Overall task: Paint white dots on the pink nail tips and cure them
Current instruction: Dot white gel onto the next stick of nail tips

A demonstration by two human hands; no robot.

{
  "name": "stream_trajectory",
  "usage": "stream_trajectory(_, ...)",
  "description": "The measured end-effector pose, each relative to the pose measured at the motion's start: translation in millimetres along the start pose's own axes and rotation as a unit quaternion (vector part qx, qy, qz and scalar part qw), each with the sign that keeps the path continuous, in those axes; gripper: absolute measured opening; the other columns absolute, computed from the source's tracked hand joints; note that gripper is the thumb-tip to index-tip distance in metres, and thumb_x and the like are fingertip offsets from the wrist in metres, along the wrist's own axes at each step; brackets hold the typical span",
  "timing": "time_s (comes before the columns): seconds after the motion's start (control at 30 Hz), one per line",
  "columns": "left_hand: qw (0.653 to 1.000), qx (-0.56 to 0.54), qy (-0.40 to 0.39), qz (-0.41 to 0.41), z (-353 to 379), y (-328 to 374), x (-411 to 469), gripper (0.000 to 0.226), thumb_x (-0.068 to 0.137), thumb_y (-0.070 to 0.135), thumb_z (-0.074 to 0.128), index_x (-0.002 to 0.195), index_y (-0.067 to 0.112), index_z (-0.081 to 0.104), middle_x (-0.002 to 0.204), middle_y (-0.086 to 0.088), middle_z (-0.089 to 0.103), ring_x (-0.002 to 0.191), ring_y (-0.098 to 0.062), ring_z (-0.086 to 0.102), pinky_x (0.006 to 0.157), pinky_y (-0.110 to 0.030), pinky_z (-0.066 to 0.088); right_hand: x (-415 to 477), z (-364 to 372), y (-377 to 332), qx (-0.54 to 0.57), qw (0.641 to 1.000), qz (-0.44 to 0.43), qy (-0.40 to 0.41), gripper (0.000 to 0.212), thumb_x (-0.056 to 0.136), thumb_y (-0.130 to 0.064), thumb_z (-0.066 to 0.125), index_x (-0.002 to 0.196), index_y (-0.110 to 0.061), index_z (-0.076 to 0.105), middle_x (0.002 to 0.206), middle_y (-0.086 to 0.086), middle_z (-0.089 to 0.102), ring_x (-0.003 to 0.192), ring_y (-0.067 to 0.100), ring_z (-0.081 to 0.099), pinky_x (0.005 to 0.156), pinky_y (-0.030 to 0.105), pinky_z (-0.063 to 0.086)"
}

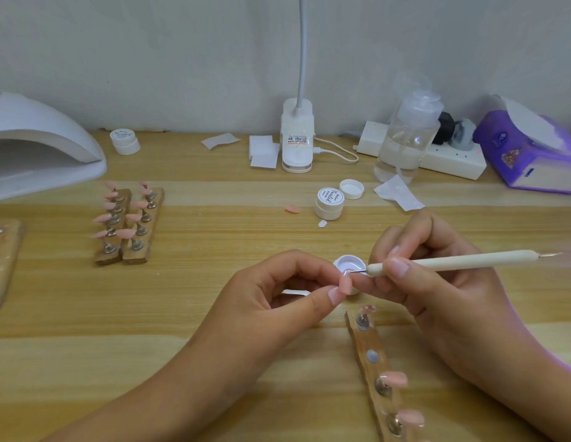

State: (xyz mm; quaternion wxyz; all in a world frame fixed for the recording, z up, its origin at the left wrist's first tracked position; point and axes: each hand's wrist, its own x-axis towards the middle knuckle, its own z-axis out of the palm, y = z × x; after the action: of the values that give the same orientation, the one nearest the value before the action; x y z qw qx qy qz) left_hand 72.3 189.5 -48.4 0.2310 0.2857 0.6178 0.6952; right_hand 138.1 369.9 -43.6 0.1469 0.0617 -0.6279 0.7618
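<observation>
Dotting step, toward the desk's front edge. The left hand (278, 296) pinches one pink tip (345, 283) between thumb and forefinger. The right hand (443, 288) grips the pen (453, 261) pencil-fashion, its point seemingly on the tip, though blur hides contact. Good practice: brace the hands together, touch lightly, lift straight. The pot (350, 263) stands open just behind; the lamp (38, 148) sits at the left edge.
</observation>
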Motion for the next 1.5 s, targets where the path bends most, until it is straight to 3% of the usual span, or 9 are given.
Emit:
stream_trajectory(0.3,1.0,0.0,0.003,0.001,0,0,0,0.013,0.073,0.034,0.072,0.082,0.024,0.074,0.085,0.007,0.072,0.083,-0.004,0.064,0.073,-0.013,0.049,0,0,1,0.0,1.0,0.0,-0.001,0.031,0.072,-0.041,0.082,0.076,-0.019,0.061,0.076,0.003,0.063,0.077,0.022,0.069,0.075,0.032,0.057)
stream_trajectory(0.43,1.0,-0.001,0.011,-0.007,0,0,0,0.018,0.07,0.037,0.073,0.081,0.023,0.073,0.085,0.007,0.072,0.082,-0.003,0.064,0.073,-0.013,0.049,2,-4,-1,-0.032,0.999,-0.022,0.009,0.03,0.074,-0.044,0.08,0.082,-0.022,0.062,0.075,-0.005,0.063,0.078,0.014,0.069,0.086,0.038,0.056)
stream_trajectory(0.5,1.0,0.002,0.015,-0.011,0,0,0,0.021,0.069,0.04,0.073,0.082,0.023,0.073,0.085,0.007,0.072,0.082,-0.003,0.064,0.074,-0.014,0.05,5,-7,-2,-0.075,0.996,-0.034,0.041,0.027,0.072,-0.047,0.08,0.084,-0.028,0.064,0.074,-0.008,0.063,0.081,0.016,0.064,0.084,0.028,0.054)
stream_trajectory(0.6,1.0,0.007,0.02,-0.016,0,-1,0,0.022,0.069,0.042,0.073,0.082,0.024,0.073,0.086,0.007,0.072,0.082,-0.004,0.064,0.074,-0.014,0.05,9,-12,-3,-0.147,0.985,-0.059,0.075,0.007,0.082,-0.033,0.076,0.086,-0.03,0.071,0.081,-0.011,0.067,0.082,0.011,0.06,0.073,0.013,0.048)
stream_trajectory(0.67,1.0,0.005,0.022,-0.017,0,0,0,0.021,0.068,0.042,0.072,0.081,0.026,0.073,0.086,0.009,0.072,0.082,-0.003,0.064,0.073,-0.013,0.05,10,-14,-3,-0.224,0.968,-0.086,0.067,0.008,0.086,-0.026,0.067,0.093,-0.027,0.072,0.091,-0.014,0.07,0.085,0.002,0.063,0.076,0.011,0.046)
stream_trajectory(0.83,0.999,-0.003,0.027,-0.021,0,1,1,0.02,0.067,0.042,0.072,0.08,0.027,0.073,0.086,0.009,0.072,0.082,-0.003,0.064,0.074,-0.014,0.05,8,-16,3,-0.315,0.944,-0.088,0.042,0.014,0.091,-0.035,0.057,0.096,-0.027,0.067,0.093,-0.009,0.066,0.083,0.018,0.059,0.079,0.022,0.047)
stream_trajectory(0.97,0.999,-0.009,0.027,-0.023,0,2,0,0.016,0.068,0.038,0.074,0.08,0.027,0.073,0.084,0.008,0.072,0.08,-0.002,0.062,0.072,-0.014,0.05,7,-13,5,-0.357,0.928,-0.107,0.009,0.014,0.092,-0.032,0.052,0.096,-0.024,0.062,0.092,-0.012,0.062,0.082,0.013,0.056,0.077,0.016,0.043)
stream_trajectory(1.13,0.999,-0.011,0.036,-0.027,1,2,1,0.005,0.073,0.026,0.072,0.078,0.026,0.073,0.083,0.009,0.072,0.08,-0.002,0.062,0.071,-0.013,0.049,9,-11,5,-0.39,0.912,-0.123,-0.033,0.013,0.094,-0.028,0.051,0.093,-0.019,0.06,0.09,-0.023,0.058,0.081,0.007,0.054,0.075,0.011,0.04)
stream_trajectory(1.5,0.999,-0.015,0.039,-0.033,1,3,1,0.005,0.073,0.026,0.071,0.077,0.027,0.074,0.083,0.007,0.072,0.081,-0.004,0.062,0.071,-0.014,0.049,9,-12,6,-0.404,0.908,-0.098,-0.04,0.012,0.094,-0.032,0.051,0.09,-0.024,0.06,0.088,-0.014,0.06,0.079,0.013,0.052,0.073,0.014,0.04)
